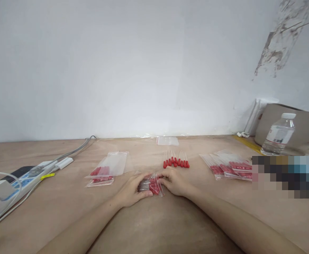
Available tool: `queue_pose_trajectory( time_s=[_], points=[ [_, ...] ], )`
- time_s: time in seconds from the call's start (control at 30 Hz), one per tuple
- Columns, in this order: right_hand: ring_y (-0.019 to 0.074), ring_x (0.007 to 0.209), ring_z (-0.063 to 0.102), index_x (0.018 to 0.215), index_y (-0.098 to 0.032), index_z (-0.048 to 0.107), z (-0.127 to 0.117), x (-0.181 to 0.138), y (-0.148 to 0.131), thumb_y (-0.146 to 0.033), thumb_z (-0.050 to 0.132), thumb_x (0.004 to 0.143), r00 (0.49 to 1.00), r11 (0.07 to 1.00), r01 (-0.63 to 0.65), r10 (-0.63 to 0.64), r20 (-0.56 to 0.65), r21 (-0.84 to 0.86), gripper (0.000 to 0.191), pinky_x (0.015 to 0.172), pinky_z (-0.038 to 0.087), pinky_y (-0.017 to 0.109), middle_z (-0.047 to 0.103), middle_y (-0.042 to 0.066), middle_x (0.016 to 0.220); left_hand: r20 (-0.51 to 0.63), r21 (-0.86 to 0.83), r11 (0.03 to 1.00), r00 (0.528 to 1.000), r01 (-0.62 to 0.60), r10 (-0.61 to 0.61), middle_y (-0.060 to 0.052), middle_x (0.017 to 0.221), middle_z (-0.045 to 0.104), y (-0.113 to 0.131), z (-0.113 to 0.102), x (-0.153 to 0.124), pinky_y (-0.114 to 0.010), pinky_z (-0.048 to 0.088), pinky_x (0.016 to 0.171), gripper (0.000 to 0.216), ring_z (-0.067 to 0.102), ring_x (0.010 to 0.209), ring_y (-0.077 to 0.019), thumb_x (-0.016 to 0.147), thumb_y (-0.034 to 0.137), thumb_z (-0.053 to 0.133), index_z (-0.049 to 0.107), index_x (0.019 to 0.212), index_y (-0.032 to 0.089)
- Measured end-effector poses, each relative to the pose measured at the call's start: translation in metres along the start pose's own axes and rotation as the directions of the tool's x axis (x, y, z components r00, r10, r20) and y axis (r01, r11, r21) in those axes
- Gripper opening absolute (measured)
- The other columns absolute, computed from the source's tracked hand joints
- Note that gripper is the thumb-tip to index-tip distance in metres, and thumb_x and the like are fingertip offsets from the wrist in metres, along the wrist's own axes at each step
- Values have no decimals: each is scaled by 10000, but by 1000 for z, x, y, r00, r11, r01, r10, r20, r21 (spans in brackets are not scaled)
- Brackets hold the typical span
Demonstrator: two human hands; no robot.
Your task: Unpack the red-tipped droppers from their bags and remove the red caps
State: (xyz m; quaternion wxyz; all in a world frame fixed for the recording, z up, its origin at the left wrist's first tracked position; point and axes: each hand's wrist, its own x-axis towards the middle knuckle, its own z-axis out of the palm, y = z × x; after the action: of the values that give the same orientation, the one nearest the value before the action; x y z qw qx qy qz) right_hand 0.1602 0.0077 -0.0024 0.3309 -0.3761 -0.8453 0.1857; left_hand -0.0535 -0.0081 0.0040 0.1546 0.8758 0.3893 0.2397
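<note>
At 6 o'clock, L hand (131, 190) curls round zip bag (145, 184) w/ red pcs (153, 188) inside, R hand (174, 181) pinches its edge; loose red-capped pcs (175, 164) at 5, filled bags (230, 169) at 4.

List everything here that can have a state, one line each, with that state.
Held bag: red-ended pieces inside; seal unclear
Left hand: curled around the bag's left side
Right hand: fingers at its right end
Loose red-ended pieces: unbagged, side by side
Bags at left: lying flat, overlapping
Bags at right: filled, overlapping
Bag by the wall: flat
Bottle: upright, capped
Power strip: plugs inserted
</note>
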Motion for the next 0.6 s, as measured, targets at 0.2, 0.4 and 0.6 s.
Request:
queue_pose_trajectory(
  time_s=[0.2,0.4,0.6],
  points=[
    [145,783,502,965,-228,627,-8,-1,5,-167,531,765,996,998,67,-68,58,8,230,719,386,260,621,11,820,-4,-11,1000,1000,6,-6,-69,1205,516,-1,1,0,-360,402,902,555,493,1069,-228,763,468,545,398,1237,218],
    [144,731,542,937,-215,646,-1,1,10,-193,533,770,1000,996,-8,8,10,91,202,683,424,268,631,18,789,6,-32,999,1000,29,-28,-68,1214,509,-2,1,0,-382,395,911,555,488,1069,-235,764,467,544,395,1242,228],
    [136,724,605,942,-185,611,-19,5,12,-229,481,794,984,895,-175,173,44,410,202,682,485,287,658,32,862,-25,-25,998,998,58,-58,-72,1218,503,-2,0,0,-393,399,908,534,480,1078,-239,781,455,521,396,1246,223]
  ],
)
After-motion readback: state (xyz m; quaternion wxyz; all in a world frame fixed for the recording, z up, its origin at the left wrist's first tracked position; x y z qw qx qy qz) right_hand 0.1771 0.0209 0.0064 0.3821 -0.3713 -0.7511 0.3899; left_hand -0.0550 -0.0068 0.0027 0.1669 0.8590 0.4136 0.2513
